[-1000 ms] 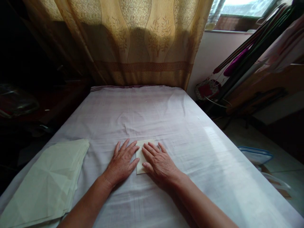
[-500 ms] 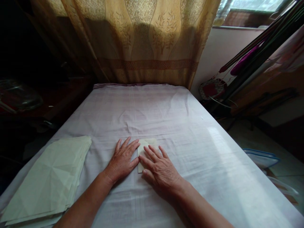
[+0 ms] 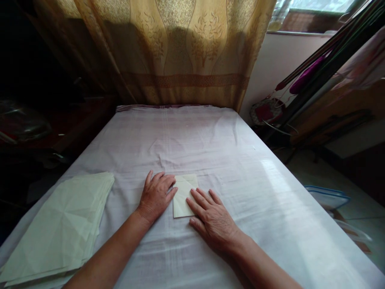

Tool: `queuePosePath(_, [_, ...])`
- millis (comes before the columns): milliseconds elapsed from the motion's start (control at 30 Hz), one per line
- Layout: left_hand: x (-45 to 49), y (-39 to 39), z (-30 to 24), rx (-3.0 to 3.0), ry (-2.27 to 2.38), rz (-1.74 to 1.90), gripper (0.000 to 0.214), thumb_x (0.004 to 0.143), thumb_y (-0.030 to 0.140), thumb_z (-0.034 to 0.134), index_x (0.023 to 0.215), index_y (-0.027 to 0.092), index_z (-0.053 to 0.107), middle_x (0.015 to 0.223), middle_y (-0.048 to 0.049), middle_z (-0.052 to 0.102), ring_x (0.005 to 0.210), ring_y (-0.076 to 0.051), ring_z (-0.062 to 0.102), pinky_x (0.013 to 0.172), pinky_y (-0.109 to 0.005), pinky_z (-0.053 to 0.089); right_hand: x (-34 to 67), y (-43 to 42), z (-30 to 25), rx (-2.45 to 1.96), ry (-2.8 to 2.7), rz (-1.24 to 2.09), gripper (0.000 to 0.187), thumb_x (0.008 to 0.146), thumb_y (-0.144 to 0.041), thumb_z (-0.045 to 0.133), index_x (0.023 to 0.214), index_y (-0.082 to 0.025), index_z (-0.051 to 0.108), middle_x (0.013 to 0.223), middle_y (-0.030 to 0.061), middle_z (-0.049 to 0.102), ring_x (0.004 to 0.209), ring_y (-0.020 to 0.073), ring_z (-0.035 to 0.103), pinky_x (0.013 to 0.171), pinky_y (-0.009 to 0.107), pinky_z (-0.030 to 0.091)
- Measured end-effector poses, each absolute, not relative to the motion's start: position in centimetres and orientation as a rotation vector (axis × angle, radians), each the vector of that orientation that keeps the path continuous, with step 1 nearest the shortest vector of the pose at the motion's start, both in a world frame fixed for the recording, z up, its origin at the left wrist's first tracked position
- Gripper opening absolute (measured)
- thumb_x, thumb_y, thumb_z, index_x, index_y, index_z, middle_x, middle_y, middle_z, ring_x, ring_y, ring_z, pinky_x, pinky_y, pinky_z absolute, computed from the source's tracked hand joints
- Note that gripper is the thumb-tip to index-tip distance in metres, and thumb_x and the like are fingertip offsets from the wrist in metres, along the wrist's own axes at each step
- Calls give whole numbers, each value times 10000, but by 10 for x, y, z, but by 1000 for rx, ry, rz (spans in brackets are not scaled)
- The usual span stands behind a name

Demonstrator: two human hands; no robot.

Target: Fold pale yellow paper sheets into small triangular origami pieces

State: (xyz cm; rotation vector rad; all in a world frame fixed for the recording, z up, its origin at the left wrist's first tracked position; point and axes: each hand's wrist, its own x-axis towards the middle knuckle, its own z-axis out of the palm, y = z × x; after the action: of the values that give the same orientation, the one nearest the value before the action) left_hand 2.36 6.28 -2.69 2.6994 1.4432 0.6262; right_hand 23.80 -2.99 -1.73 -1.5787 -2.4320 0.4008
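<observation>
A small cream square of folded paper (image 3: 182, 200) lies flat on the cloth-covered surface (image 3: 192, 140), between my hands. My left hand (image 3: 157, 194) rests at its left edge, fingers stretched out and the tips of the thumb and a finger touching the paper. Over the lower right corner lies my right hand (image 3: 212, 214), its fingers spread and flat, hiding that part of the paper. To the left sits a stack of creased cream paper sheets (image 3: 63, 224), beside my left forearm.
A gold patterned curtain (image 3: 180, 52) hangs behind the far edge. Dark poles (image 3: 325, 68) slant along the right side, with a small red and grey bag (image 3: 267, 112) near them. Blue-rimmed plastic containers (image 3: 326, 196) stand low at the right. A dark red surface (image 3: 87, 116) is at the left.
My right hand has slid to the right and slightly down across the folded paper, uncovering more of it. My left hand has stayed at the left edge, its fingers bent a little more.
</observation>
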Motion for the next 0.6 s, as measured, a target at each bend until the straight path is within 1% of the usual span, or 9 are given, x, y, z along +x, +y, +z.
queuePosePath(100, [24, 68, -27, 2681, 1446, 660, 153, 900, 274, 635, 1040, 236, 681, 1129, -37, 743, 1137, -304, 608, 1109, -609, 293, 243, -34, -18, -1596, -2414, 375, 515, 963, -411, 540, 1439, -223, 485, 1542, 86, 400, 1428, 278, 357, 1184, 527, 233])
queuePosePath(233, [23, 69, -27, 2693, 1426, 695, 142, 917, 232, 603, 1031, 236, 689, 1115, -30, 750, 1141, -309, 613, 1091, -628, 309, 249, -36, -19, -1589, -2400, 315, 568, 931, -410, 584, 1439, -180, 480, 1518, 108, 437, 1412, 281, 383, 1176, 514, 261])
queuePosePath(400, [11, 56, -26, 2752, 1280, 743, 188, 910, 193, 587, 1072, 225, 677, 1243, -59, 695, 1242, -304, 555, 1113, -601, 304, 248, -34, -18, -1579, -2391, 272, 561, 902, -416, 618, 1402, -184, 521, 1482, 115, 487, 1372, 291, 436, 1153, 524, 293])
queuePosePath(533, [-4, 37, -20, 2787, 954, 627, 260, 917, 166, 549, 1131, 265, 659, 1264, -20, 683, 1276, -253, 533, 1153, -554, 268, 248, -34, -17, -1566, -2362, 264, 551, 888, -404, 635, 1386, -192, 536, 1465, 105, 511, 1350, 281, 462, 1146, 511, 308])
queuePosePath(600, [-10, 30, -16, 2778, 888, 529, 285, 912, 193, 570, 1173, 280, 645, 1286, -12, 671, 1295, -246, 520, 1174, -548, 231, 248, -34, -18, -1566, -2336, 267, 539, 885, -386, 636, 1380, -194, 542, 1459, 100, 518, 1349, 276, 464, 1146, 509, 308])
